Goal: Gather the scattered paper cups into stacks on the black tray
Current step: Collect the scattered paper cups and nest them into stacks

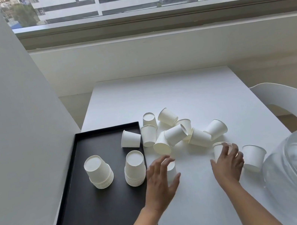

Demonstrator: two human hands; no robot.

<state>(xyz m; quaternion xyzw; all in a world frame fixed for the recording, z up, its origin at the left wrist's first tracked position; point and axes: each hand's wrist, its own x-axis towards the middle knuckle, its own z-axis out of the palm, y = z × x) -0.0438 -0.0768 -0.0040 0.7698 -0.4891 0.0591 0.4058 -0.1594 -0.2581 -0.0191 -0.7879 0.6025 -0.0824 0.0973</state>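
Left hand (161, 179) open, spread over upended white paper cup (171, 168) just right of black rectangular tray (103, 219); right hand (227, 161) grips second paper cup (218, 150).

Both your bare forearms reach forward from the near edge of the table (180, 96), set well apart. Your left hand (161, 181) is palm down, fingers straight and spread wide, thumb out to the right. Your right hand (228, 163) is also back-up, its fingers curled round the side of a paper cup (218, 150).
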